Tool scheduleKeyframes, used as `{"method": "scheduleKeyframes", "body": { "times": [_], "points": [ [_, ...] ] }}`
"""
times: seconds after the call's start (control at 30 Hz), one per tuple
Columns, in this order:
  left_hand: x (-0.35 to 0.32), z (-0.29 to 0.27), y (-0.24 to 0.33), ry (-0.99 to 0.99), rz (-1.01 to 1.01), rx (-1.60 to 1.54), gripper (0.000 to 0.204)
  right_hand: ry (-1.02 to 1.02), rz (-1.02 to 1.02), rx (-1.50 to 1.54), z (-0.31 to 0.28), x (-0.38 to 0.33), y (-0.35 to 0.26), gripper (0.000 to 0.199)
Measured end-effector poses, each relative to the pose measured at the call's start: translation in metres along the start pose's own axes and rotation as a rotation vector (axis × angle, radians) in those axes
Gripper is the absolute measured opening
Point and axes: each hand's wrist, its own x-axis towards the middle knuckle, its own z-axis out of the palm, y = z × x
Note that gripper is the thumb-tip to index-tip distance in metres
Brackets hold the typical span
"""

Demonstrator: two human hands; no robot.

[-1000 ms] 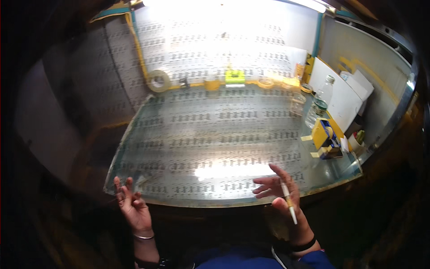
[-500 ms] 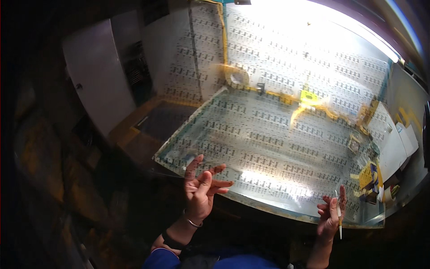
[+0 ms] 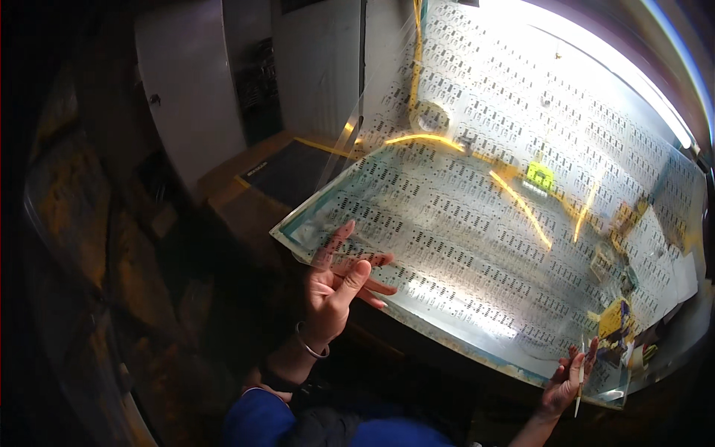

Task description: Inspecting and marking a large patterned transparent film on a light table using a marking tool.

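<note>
A large clear film (image 3: 447, 212), printed with rows of small dark marks, spreads over a lit glass-topped table (image 3: 488, 360). My left hand (image 3: 329, 294) grips the film near its front left part, thumb on the near side and fingers seen through it, spread apart. At the front right, my right hand (image 3: 570, 378) holds a thin white pen-like tool (image 3: 579, 391) upright between thumb and fingers. Its fingertips lie against or behind the film; I cannot tell whether they also grip it. Bright yellow streaks (image 3: 525, 212) show across the film.
A tape roll (image 3: 430, 117) and a yellow-green object (image 3: 539, 176) stand along the table's back. Right of the film are a yellow-and-blue box (image 3: 614, 319) and white sheets (image 3: 666, 261). A bright tube lamp (image 3: 633, 86) hangs above. Left lie a dark mat (image 3: 275, 177) and a door (image 3: 190, 82).
The view has shifted, so the table sits further right and tilts more. The film has moved and its printed rows are sharper. Both hands keep their holds; the right appears lower and further right.
</note>
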Motion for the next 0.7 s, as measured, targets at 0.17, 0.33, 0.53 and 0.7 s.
{"method": "scheduleKeyframes", "body": {
  "times": [0.17, 0.33, 0.53, 0.7],
  "points": [
    [0.001, -0.009, 0.005, -0.038, 0.005, 0.013, 0.051, 0.005, 0.033, 0.058, 0.003, -0.003, -0.004, 0.047],
    [0.003, -0.015, 0.002, -0.042, 0.052, 0.027, 0.05, 0.012, 0.026, 0.066, 0.007, -0.003, 0.001, 0.046],
    [-0.002, -0.028, -0.025, -0.019, 0.052, -0.059, 0.048, -0.111, -0.028, 0.058, -0.01, -0.001, 0.011, 0.046],
    [-0.008, -0.045, -0.046, -0.069, 0.069, -0.097, 0.043, 0.041, -0.061, 0.026, 0.003, -0.002, 0.016, 0.052]
  ]
}}
